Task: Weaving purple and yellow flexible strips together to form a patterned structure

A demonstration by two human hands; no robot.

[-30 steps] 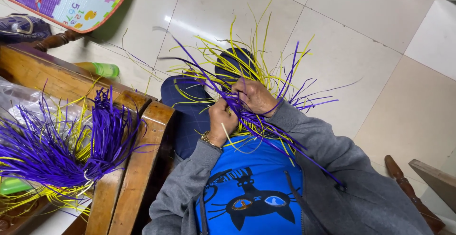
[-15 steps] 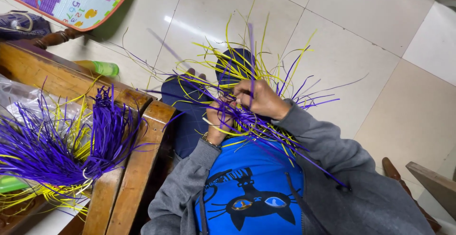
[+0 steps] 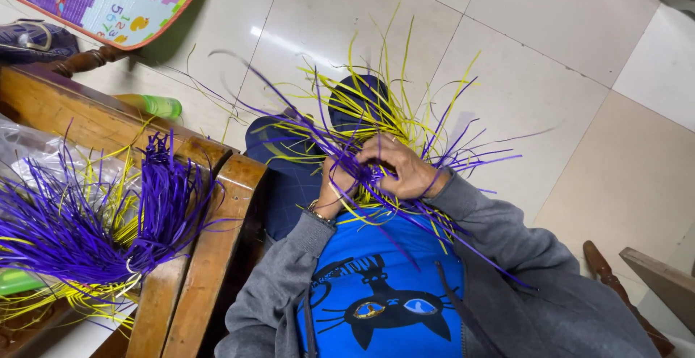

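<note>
A half-woven piece of purple and yellow plastic strips (image 3: 369, 123) rests on my lap, its loose ends fanning out over the floor. My left hand (image 3: 331, 184) grips the strips at the piece's near edge. My right hand (image 3: 402, 166) is closed over the same strips just to the right, fingers curled around purple ones. Both hands touch the weave and partly hide its middle. My grey sleeves and blue shirt fill the lower frame.
A wooden armrest (image 3: 210, 235) stands at my left. Beyond it lies a tied bundle of purple and yellow strips (image 3: 94, 220) on clear plastic. A green bottle (image 3: 156, 104) lies on the tiled floor. A colourful play mat (image 3: 108, 0) sits at top left, and wooden furniture (image 3: 651, 278) at lower right.
My right hand has come down from a raised pull and closed over the weave beside the left hand. The loose strips have swung and spread wider.
</note>
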